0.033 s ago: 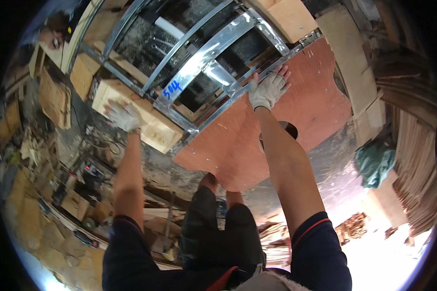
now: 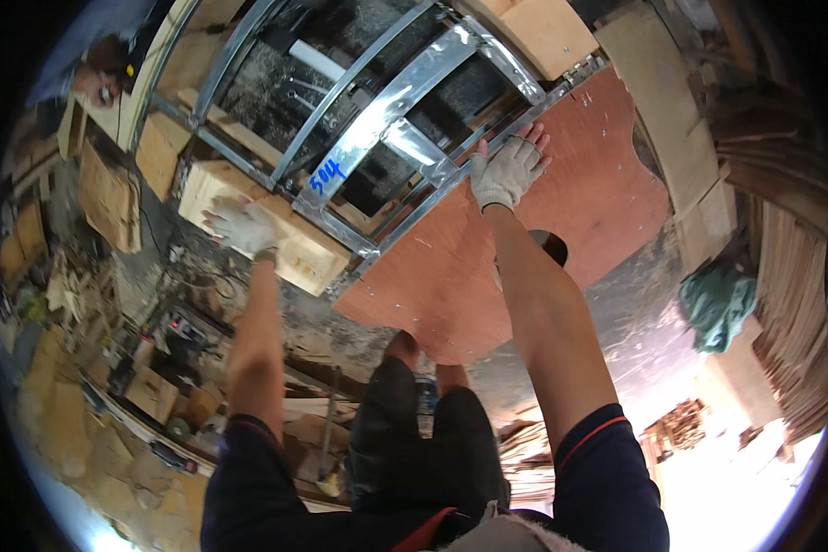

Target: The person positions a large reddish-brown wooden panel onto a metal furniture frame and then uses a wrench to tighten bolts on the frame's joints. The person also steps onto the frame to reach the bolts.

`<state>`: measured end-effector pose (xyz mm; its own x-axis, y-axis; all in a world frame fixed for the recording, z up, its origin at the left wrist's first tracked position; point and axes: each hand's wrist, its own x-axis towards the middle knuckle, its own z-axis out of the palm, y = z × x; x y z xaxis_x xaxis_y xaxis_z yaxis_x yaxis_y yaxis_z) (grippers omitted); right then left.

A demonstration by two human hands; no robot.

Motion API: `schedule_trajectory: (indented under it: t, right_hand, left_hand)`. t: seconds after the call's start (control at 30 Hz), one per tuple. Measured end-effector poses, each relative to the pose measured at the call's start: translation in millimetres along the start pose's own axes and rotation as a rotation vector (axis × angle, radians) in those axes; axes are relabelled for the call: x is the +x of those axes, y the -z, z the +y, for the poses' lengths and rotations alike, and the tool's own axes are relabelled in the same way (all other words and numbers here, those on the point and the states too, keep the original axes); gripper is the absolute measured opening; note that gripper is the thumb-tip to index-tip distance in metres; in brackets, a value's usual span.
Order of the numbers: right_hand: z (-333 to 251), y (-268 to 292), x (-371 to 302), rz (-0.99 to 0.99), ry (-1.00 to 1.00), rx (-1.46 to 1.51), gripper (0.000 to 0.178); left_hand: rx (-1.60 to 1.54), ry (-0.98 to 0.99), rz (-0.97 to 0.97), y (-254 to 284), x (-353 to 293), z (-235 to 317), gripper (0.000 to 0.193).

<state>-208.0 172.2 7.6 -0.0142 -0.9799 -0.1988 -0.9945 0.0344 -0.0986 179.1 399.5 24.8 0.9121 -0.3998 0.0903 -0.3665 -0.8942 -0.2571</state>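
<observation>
A red-brown plywood board (image 2: 414, 294) with a dark round hole (image 2: 554, 247) lies against a shiny metal frame (image 2: 354, 152) that carries a blue handwritten mark. My right hand (image 2: 511, 172), in a light fingertipless glove, rests flat with fingers spread at the board's far edge, beside the frame. To the left, my left hand (image 2: 242, 225), gloved alike, is over a pale wooden block (image 2: 311, 256) beside the frame. Its fingers look stretched apart, though slightly smeared by motion. Neither hand grips anything. The right forearm covers part of the hole.
Inside the frame lie a white tube (image 2: 317, 60) and some wrenches (image 2: 308, 92). Another wooden block (image 2: 543, 37) sits at the far right corner. A person (image 2: 101, 83) is at the upper left. Tools and scraps clutter the lower left; a green cloth (image 2: 718, 308) and stacked wood sheets (image 2: 791, 304) stand right.
My left hand has shifted slightly to the right over the wooden block. The right hand stays in place on the board; the whole view has moved a little.
</observation>
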Motion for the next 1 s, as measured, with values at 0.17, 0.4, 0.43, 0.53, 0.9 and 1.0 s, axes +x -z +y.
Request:
schedule_trajectory:
  t: [0.17,0.4,0.43,0.53,0.9,1.0]
  right_hand:
    - [1,6,-2,-0.012,0.016,0.048,0.102]
    - [1,5,10,-0.071,0.002,0.112,0.105]
    - [1,5,11,-0.058,0.006,0.112,0.106]
    - [2,6,10,-0.097,-0.012,0.123,0.107]
    - [2,6,10,-0.171,-0.033,0.129,0.108]
    - [2,4,9,-0.142,-0.039,0.138,0.103]
  left_hand:
    - [-0.84,-0.808,-0.039,67,-46,192,0.04]
    - [-0.603,-0.829,-0.039,84,-46,381,0.055]
    - [-0.558,-0.812,-0.071,83,-46,385,0.056]
    - [-0.501,-0.789,-0.11,82,-49,387,0.057]
    - [-0.459,-0.766,-0.173,94,-48,393,0.065]
    - [-0.444,-0.761,-0.168,95,-50,395,0.069]
